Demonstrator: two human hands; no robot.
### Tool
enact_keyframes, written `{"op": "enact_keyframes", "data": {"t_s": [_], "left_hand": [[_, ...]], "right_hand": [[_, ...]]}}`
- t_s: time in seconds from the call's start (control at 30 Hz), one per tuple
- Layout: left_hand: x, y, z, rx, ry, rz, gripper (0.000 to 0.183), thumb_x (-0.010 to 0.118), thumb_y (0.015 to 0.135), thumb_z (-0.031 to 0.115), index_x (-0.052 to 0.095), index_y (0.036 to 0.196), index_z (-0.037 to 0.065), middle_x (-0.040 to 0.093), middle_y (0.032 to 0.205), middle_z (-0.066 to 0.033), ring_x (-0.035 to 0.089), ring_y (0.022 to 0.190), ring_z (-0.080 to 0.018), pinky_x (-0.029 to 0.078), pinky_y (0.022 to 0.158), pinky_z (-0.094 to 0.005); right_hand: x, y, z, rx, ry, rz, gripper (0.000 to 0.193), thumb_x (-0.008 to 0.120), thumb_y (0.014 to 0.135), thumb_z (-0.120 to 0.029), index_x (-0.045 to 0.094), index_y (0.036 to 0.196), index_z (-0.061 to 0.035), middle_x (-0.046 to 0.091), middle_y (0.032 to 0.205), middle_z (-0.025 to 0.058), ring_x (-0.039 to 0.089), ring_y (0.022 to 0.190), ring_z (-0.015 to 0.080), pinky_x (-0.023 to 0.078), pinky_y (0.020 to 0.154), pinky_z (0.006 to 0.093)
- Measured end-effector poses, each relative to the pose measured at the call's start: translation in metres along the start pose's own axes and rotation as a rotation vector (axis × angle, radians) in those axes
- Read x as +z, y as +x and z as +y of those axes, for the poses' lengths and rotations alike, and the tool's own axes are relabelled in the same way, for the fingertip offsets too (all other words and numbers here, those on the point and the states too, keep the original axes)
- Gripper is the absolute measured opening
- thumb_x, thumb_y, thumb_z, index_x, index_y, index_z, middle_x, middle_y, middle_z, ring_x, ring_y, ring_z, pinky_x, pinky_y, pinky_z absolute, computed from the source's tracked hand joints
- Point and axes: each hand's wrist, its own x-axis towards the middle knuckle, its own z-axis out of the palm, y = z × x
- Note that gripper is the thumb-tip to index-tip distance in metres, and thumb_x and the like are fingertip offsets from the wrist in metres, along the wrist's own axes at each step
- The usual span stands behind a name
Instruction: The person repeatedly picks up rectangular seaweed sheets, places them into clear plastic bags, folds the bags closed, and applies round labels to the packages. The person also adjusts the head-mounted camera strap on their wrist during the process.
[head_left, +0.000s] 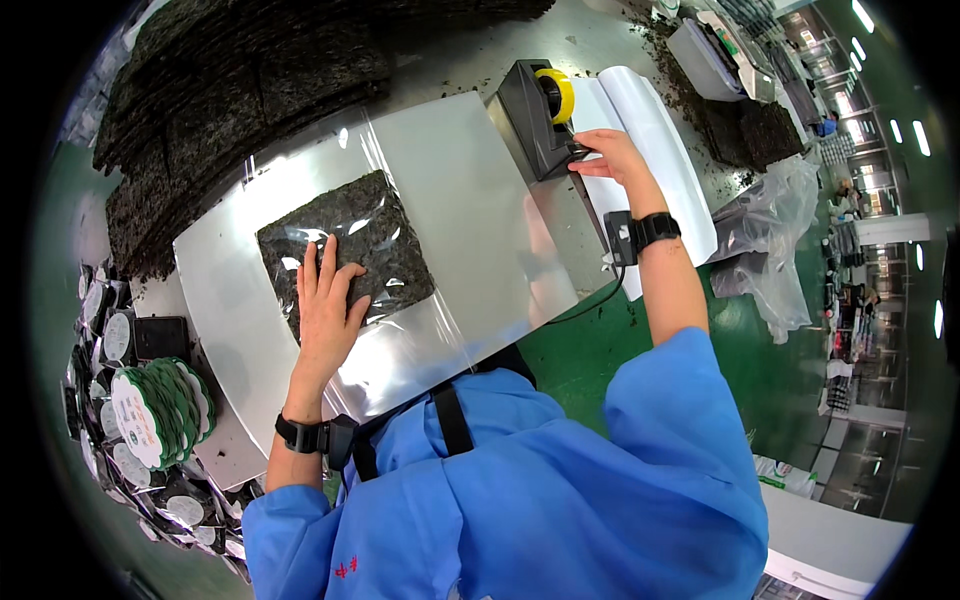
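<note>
The left hand (328, 300) lies open and flat on the bagged seaweed sheet (345, 250), mid-table (460, 170). The right hand (607, 155) pinches at the tape dispenser (535, 115), far right. Dark seaweed stacks (230, 100) crowd the far left; round lids (150, 410) sit near left.

A: Packages in view?
B: One clear plastic bag holding a dark square seaweed sheet (345, 250), flat on the steel table, under the left hand (328, 310).
A: Labels?
B: A fanned stack of round white labels with green print (160, 410) at the table's left edge; more round white labels (185, 508) lie below it.
A: Screens, signs?
B: None legible.
</note>
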Motion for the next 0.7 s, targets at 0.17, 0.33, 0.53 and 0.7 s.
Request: {"op": "enact_keyframes", "data": {"t_s": [0.17,0.33,0.53,0.7], "left_hand": [[0.000,0.001,0.000,0.006,-0.009,0.002,0.033,0.070,0.080,0.011,0.057,0.111,0.011,0.030,0.154,-0.0150,0.019,0.144,-0.0404,0.017,0.117,-0.0531],[0.000,-0.001,-0.002,-0.007,-0.017,0.003,0.035,0.071,0.079,0.012,0.057,0.112,0.011,0.030,0.154,-0.0149,0.020,0.143,-0.0416,0.018,0.116,-0.0540],[0.000,-0.004,-0.005,0.000,-0.035,-0.003,0.036,0.070,0.080,0.013,0.056,0.113,0.013,0.031,0.153,-0.0149,0.019,0.144,-0.0407,0.019,0.115,-0.0535],[0.002,-0.005,-0.006,0.007,-0.030,0.033,0.033,0.069,0.082,0.016,0.057,0.113,0.014,0.033,0.151,-0.0159,0.021,0.142,-0.0408,0.020,0.116,-0.0528]], "right_hand": [[-0.015,0.011,-0.008,0.152,0.295,-0.078,0.030,0.063,0.087,-0.006,0.051,0.107,0.0129,0.056,0.107,0.0218,0.066,0.087,0.0495,0.062,0.074,0.0487],[0.000,0.007,0.070,-0.067,0.661,0.094,0.021,0.056,0.090,-0.002,0.051,0.105,0.0128,0.057,0.109,0.0233,0.061,0.099,0.0537,0.057,0.087,0.0543],[0.045,-0.001,0.106,-0.138,0.854,0.295,0.016,0.054,0.092,0.005,0.053,0.103,0.0152,0.058,0.103,0.0194,0.062,0.099,0.0436,0.056,0.092,0.0517],[0.064,-0.016,0.087,-0.161,0.800,0.365,0.016,0.053,0.093,0.005,0.052,0.104,0.0155,0.058,0.105,0.0172,0.063,0.099,0.0355,0.055,0.096,0.0457]]}}
